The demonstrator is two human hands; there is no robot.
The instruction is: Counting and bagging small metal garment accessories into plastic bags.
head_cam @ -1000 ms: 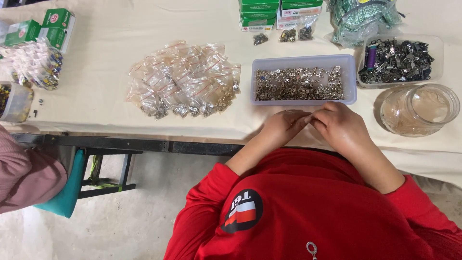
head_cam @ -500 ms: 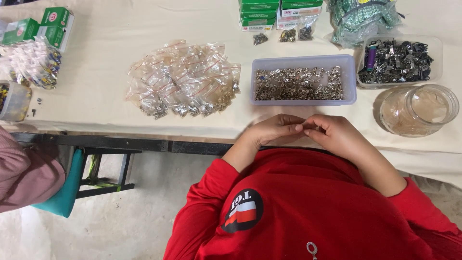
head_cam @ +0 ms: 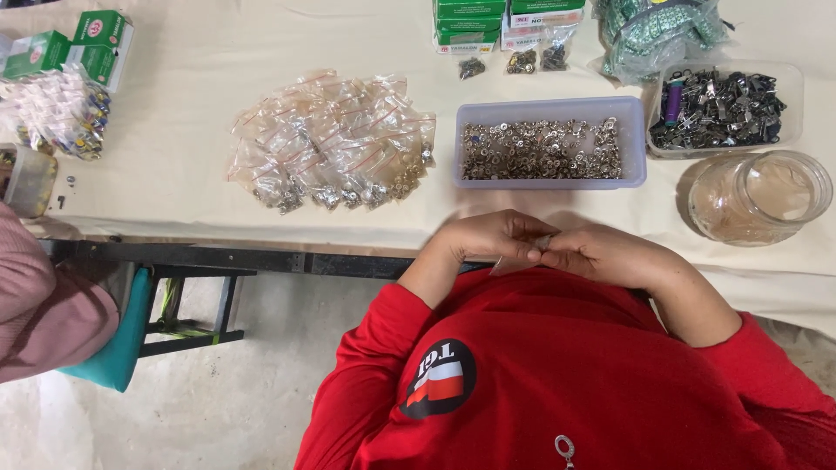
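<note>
1. A long table (head_cam: 174, 174) covered in cream cloth filled the upper part of the view, with a bare concrete floor (head_cam: 218, 400) below its near edge.
2. A pile of small clear bags (head_cam: 335, 139) holding metal bits lay left of centre on the cloth.
3. Just right of the pile stood a pale lilac tray (head_cam: 549, 178) full of small silvery fittings, directly beyond the hands.
4. Further right sat a clear tub (head_cam: 723, 109) of dark metal clips, and nearer the table edge a glass jar (head_cam: 758, 196).
5. Green boxes (head_cam: 505, 22) were stacked at the far edge, with more green boxes (head_cam: 74, 48) at the far left beside a heap of packets (head_cam: 57, 109).
6. A pink sleeve (head_cam: 39, 313) of another person showed at the left edge, above a teal seat (head_cam: 109, 357).
7. The left hand (head_cam: 496, 239) and the right hand (head_cam: 605, 252) met at the near table edge, above the red shirt (head_cam: 566, 383), fingertips touching.
8. Both hands were curled, pinching a small clear bag (head_cam: 522, 258) between them; it lay where the fingertips met, mostly hidden by the fingers.
9. Nothing lay between the hands and the lilac tray.
</note>
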